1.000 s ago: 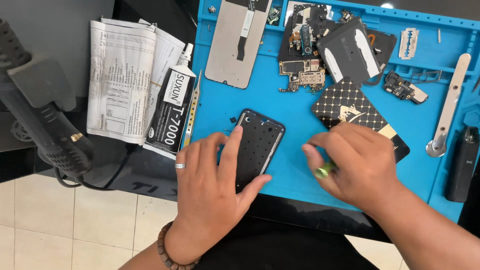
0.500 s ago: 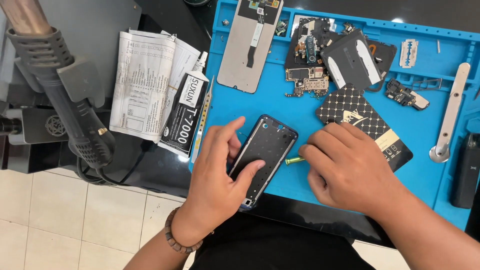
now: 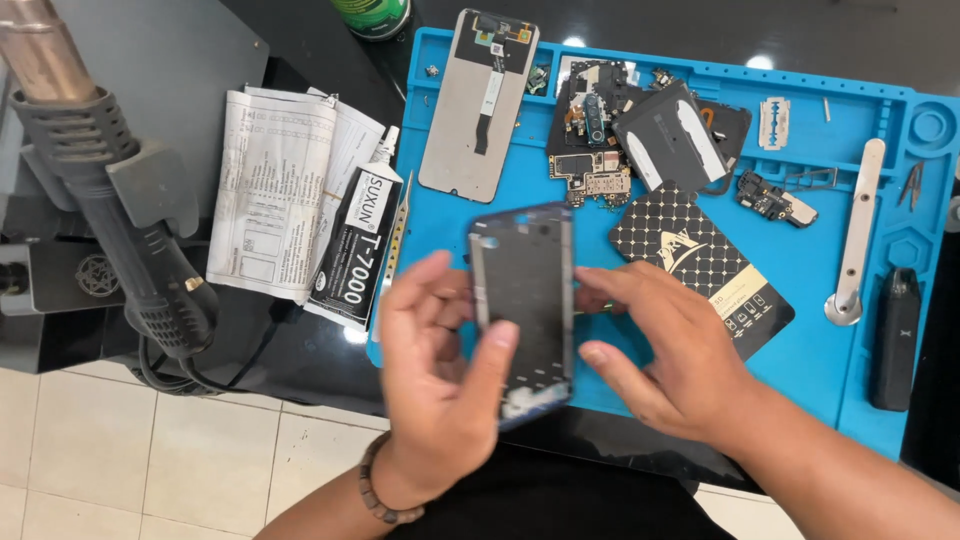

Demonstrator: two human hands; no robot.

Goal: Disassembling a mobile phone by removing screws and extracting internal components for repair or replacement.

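Head view: left hand (image 3: 440, 390) hides blurred phone frame's (image 3: 522, 290) corner (motion-smeared).

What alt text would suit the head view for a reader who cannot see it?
The left hand lifts a dark phone frame above a blue repair mat, the right hand touching its edge. Phone parts lie on the mat, a glue tube beside it.

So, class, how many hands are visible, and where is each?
2. The left hand grips the phone frame from the left; the right hand touches its right edge.
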